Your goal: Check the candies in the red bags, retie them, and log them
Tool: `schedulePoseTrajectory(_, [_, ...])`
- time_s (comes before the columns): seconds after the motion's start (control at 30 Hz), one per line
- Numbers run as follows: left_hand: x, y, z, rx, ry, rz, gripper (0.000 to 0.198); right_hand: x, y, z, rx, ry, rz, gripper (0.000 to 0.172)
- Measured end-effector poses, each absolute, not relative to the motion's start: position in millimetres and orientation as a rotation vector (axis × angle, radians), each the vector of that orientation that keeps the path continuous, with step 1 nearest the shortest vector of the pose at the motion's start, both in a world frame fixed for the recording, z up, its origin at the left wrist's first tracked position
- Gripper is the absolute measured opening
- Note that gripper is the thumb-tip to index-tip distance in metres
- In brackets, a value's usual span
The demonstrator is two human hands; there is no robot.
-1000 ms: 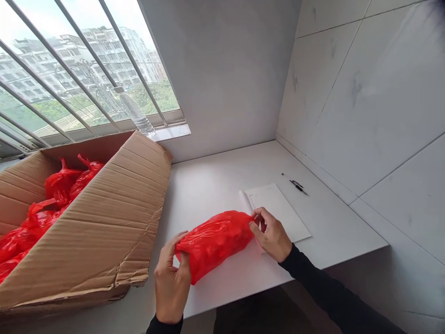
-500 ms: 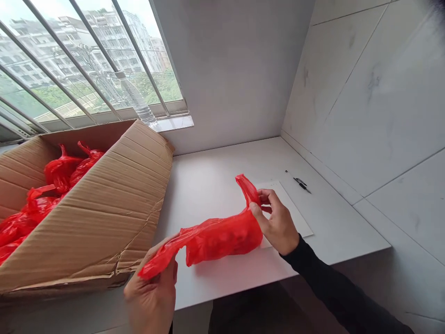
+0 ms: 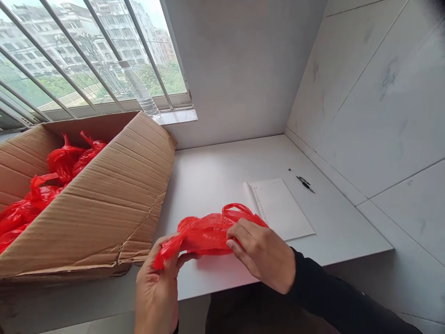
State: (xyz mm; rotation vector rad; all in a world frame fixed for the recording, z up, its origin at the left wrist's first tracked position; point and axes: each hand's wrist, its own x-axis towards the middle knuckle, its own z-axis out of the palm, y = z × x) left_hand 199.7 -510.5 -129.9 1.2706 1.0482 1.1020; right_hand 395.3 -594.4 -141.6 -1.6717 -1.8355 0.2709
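A filled red plastic bag lies on the white table near its front edge. My left hand pinches the bag's left handle strip between thumb and fingers. My right hand lies over the bag's right part, fingers curled on the plastic, with the other handle looped just behind it. Both sleeves are black.
A large open cardboard box with several tied red bags stands at the left. A white notepad and a black pen lie to the right. A clear water bottle stands on the window ledge. White tiled walls enclose the corner.
My right hand came down from holding the right handle up and now covers the bag's right part. The left hand stays at the left handle. The bag lies flatter.
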Motion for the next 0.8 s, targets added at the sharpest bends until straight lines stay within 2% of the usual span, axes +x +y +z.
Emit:
schedulePoseTrajectory(0.13, [203.1, -513.2, -123.5, 1.030, 0.999, 1.098, 0.038, 393.5, -599.3, -148.4, -1.788, -1.939, 0.416, 0.036])
schedulePoseTrajectory(0.23, [201.4, -515.1, -119.0, 0.962, 1.089, 0.975, 0.045, 396.1, -592.3, -157.9, -1.969, -1.909, 0.474, 0.031])
schedulePoseTrajectory(0.27, [200.2, -515.7, -118.3, 0.964, 1.123, 0.932, 0.044, 397.6, -589.3, -160.3, -2.016, -1.865, 0.473, 0.030])
schedulePoseTrajectory(0.33, [197.6, -516.8, -117.8, 0.973, 1.159, 0.878, 0.040, 400.4, -584.2, -162.3, -2.070, -1.782, 0.435, 0.038])
schedulePoseTrajectory(0.4, [195.2, -518.4, -118.2, 0.956, 1.150, 0.909, 0.035, 402.5, -581.5, -160.7, -2.112, -1.761, 0.364, 0.049])
schedulePoseTrajectory(0.47, [193.4, -521.2, -118.6, 0.927, 1.106, 0.977, 0.033, 403.6, -580.9, -156.9, -2.170, -1.803, 0.314, 0.053])
schedulePoseTrajectory(0.53, [192.3, -525.3, -119.1, 0.907, 1.064, 1.012, 0.033, 404.3, -581.0, -153.1, -2.214, -1.875, 0.263, 0.045])
schedulePoseTrajectory(0.67, [192.3, -532.7, -123.5, 1.110, 1.091, 0.934, 0.034, 407.0, -579.3, -151.1, -2.237, -2.066, 0.189, 0.012])
schedulePoseTrajectory(0.8, [195.3, -531.9, -131.1, 1.367, 1.076, 0.759, 0.034, 410.2, -575.4, -156.9, -2.345, -2.121, 0.346, 0.012])
